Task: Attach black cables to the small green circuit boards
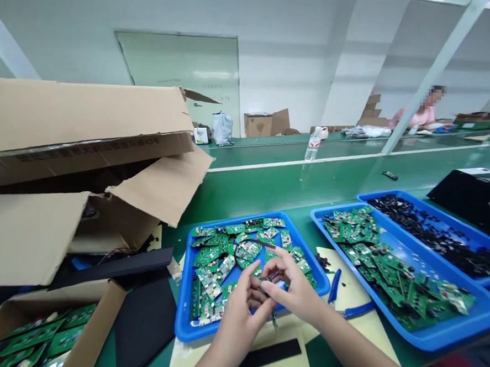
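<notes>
Green conveyor bench (294, 192) fills my feed, with a blue tray (182, 307) of green circuit boards (219, 254) right under the hands. Left hand (236, 327) and right hand (294, 289) meet above that tray, fingers (275, 271) curled and pinching a small dark part (265, 291) I can't resolve. Blue-handled pliers (343, 307) lie just beside the tray, and a second blue tray (426, 343) holds more boards.

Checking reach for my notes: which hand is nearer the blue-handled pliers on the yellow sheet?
Right. The right hand sits just left of the blue-handled pliers, not touching them; the left hand is farther left, beyond the right hand.
</notes>
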Demonstrator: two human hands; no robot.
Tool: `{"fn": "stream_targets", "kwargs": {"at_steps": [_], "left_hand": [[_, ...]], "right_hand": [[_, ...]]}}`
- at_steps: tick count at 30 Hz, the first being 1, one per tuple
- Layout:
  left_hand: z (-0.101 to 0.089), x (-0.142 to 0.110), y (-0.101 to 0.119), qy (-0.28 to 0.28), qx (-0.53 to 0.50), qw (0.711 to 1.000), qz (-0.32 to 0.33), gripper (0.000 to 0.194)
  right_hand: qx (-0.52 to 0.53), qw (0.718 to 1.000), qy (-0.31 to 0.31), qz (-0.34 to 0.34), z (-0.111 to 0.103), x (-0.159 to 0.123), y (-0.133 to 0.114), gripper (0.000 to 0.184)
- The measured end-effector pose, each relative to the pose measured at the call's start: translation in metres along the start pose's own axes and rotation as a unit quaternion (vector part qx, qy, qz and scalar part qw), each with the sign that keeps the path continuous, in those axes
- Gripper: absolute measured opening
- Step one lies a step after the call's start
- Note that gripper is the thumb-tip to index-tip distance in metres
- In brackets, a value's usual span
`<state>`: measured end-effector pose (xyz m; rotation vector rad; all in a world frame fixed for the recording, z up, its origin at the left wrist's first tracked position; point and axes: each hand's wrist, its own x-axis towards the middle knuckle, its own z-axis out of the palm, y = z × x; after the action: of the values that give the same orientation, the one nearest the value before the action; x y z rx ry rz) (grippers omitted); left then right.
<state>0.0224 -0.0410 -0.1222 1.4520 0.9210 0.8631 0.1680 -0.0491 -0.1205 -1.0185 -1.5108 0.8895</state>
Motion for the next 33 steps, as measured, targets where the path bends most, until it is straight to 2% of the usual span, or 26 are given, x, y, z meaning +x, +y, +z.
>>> {"fn": "stream_targets", "kwargs": {"at_steps": [6,10,12,15,18,20,22,25,30,33], "left_hand": [[0.001,-0.001,0.003,0.048,0.055,0.997,0.032,0.056],[-0.020,0.006,0.010,0.118,0.177,0.973,0.088,0.045],[-0.036,0.011,0.013,0.154,0.286,0.939,0.115,0.043],[-0.055,0.016,0.014,0.192,0.475,0.852,0.113,0.047],[-0.061,0.016,0.012,0.179,0.630,0.753,0.066,0.048],[-0.059,0.015,0.011,0.155,0.678,0.718,0.035,0.047],[-0.055,0.013,0.013,0.142,0.690,0.710,0.014,0.044],[-0.051,0.011,0.016,0.142,0.680,0.719,0.001,0.042],[-0.046,0.006,0.016,0.131,0.623,0.771,-0.009,0.042],[-0.042,0.005,0.013,0.132,0.615,0.777,-0.016,0.041]], "right_hand": [[-0.003,0.999,0.037,0.001,-0.008,0.011,-0.005,0.041],[-0.066,0.992,0.104,0.006,-0.042,0.024,-0.007,0.049],[-0.120,0.983,0.136,0.023,-0.069,0.026,-0.008,0.053],[-0.221,0.957,0.179,0.058,-0.113,0.020,-0.008,0.058],[-0.331,0.910,0.228,0.099,-0.151,0.007,-0.004,0.062],[-0.395,0.874,0.251,0.129,-0.170,-0.002,0.003,0.061],[-0.444,0.843,0.259,0.154,-0.184,-0.008,0.012,0.059],[-0.492,0.814,0.247,0.183,-0.195,-0.012,0.026,0.059],[-0.532,0.801,0.199,0.189,-0.192,-0.010,0.037,0.063],[-0.543,0.804,0.177,0.164,-0.178,-0.007,0.037,0.062]]}}
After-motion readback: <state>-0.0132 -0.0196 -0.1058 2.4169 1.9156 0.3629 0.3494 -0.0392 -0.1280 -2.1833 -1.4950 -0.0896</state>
